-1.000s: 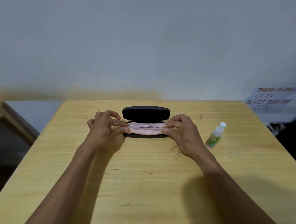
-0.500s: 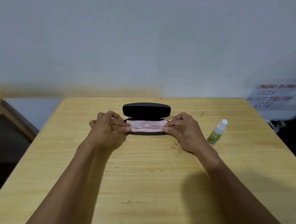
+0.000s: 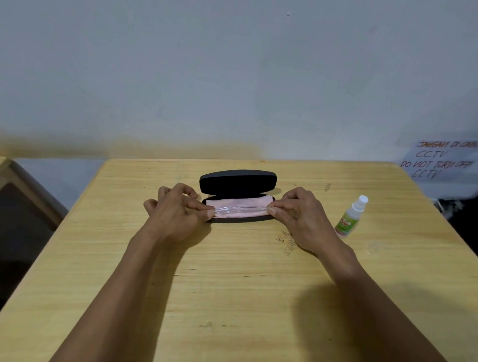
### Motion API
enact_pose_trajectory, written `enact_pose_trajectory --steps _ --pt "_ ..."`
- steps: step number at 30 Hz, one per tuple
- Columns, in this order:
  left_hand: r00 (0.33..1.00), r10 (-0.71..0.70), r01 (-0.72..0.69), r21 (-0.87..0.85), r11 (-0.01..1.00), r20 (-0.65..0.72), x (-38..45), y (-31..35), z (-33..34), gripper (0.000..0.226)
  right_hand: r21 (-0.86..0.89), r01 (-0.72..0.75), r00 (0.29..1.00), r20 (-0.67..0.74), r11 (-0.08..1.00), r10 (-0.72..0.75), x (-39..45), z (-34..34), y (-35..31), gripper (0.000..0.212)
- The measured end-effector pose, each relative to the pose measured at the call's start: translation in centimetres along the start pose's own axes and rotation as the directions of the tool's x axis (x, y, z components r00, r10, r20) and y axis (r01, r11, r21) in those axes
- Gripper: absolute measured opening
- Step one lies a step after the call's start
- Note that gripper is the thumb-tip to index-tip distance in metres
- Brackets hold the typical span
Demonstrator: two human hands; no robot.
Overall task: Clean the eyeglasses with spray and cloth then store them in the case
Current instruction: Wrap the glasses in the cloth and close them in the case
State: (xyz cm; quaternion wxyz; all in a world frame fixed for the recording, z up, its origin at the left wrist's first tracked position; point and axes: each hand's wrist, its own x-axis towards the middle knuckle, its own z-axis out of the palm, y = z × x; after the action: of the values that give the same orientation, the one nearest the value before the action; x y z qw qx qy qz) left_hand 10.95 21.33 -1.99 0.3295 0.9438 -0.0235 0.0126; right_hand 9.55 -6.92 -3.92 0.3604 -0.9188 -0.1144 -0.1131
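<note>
A black eyeglasses case (image 3: 237, 182) lies open at the far middle of the wooden table (image 3: 225, 292), lid raised toward the wall. A pink cloth (image 3: 237, 210) lies inside its lower half. Clear-framed eyeglasses (image 3: 242, 207), folded, rest across the cloth in the case. My left hand (image 3: 174, 213) pinches the left end of the eyeglasses, and my right hand (image 3: 300, 215) pinches the right end. A small white spray bottle (image 3: 351, 217) with a green label stands upright to the right of my right hand.
A grey wall rises right behind the table. A paper sign (image 3: 446, 160) with handwriting hangs at the right. A second wooden piece of furniture (image 3: 5, 183) stands to the left across a gap.
Both hands have kept hold of the eyeglasses ends and lowered them slightly into the case over the pink cloth. The spray bottle has not moved.
</note>
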Motion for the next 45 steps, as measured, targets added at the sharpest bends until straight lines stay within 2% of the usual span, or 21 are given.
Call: enact_pose_trajectory --steps 4,9,11,14,18,22,25,28,32,36,40,45 --pt "1.000 0.005 -0.005 -0.003 1.000 0.009 -0.5 0.6 -0.2 0.022 0.112 -0.095 0.995 0.002 0.989 0.095 -0.3 -0.1 -0.2 0.026" --pt "0.999 0.030 -0.032 -0.085 0.996 -0.030 -1.6 0.7 -0.3 0.023 0.177 -0.138 0.990 0.012 0.974 0.139 -0.5 -0.4 -0.6 0.030" --pt "0.995 0.010 -0.031 -0.205 0.978 -0.101 -1.9 0.7 -0.5 0.023 0.245 -0.167 0.981 -0.057 0.955 0.186 -0.6 -0.8 -1.0 0.029" --pt "0.974 -0.121 0.028 -0.428 0.903 -0.193 -1.7 1.1 -1.1 0.035 0.330 -0.241 0.948 -0.119 0.913 0.294 0.0 -1.4 -1.5 0.036" --pt "0.960 -0.253 0.140 -0.577 0.805 -0.121 -0.3 1.8 -1.9 0.059 0.451 -0.380 0.908 0.016 0.808 0.419 1.9 -1.6 -1.8 0.059" --pt "0.958 -0.287 0.198 -0.656 0.729 -0.030 0.5 2.9 -1.7 0.040 0.477 -0.477 0.868 0.123 0.738 0.482 3.3 -1.8 -2.9 0.062" --pt "0.953 -0.302 0.227 -0.667 0.710 0.004 0.9 3.2 -1.5 0.038 0.488 -0.482 0.863 0.119 0.728 0.492 3.8 -1.5 -3.2 0.059" --pt "0.954 -0.300 0.242 -0.649 0.721 0.022 1.3 3.4 -1.4 0.035 0.458 -0.482 0.862 0.098 0.747 0.497 4.0 -1.3 -3.2 0.045" --pt "0.957 -0.285 0.254 -0.636 0.729 0.055 1.6 3.1 -1.5 0.028 0.519 -0.473 0.869 0.140 0.712 0.475 3.9 -1.7 -3.1 0.028" --pt "0.966 -0.228 0.256 -0.622 0.740 0.126 1.5 3.1 -1.6 0.027 0.535 -0.461 0.883 0.203 0.708 0.422 3.6 -2.2 -3.2 0.025" --pt "0.979 -0.154 0.206 -0.614 0.762 0.137 1.1 2.8 -1.5 0.028 0.546 -0.453 0.891 0.251 0.705 0.378 3.0 -2.5 -3.0 0.022" --pt "0.987 -0.111 0.159 -0.607 0.778 0.116 0.9 1.6 -1.2 0.025 0.594 -0.405 0.912 0.212 0.695 0.351 2.4 -1.6 -2.1 0.022"
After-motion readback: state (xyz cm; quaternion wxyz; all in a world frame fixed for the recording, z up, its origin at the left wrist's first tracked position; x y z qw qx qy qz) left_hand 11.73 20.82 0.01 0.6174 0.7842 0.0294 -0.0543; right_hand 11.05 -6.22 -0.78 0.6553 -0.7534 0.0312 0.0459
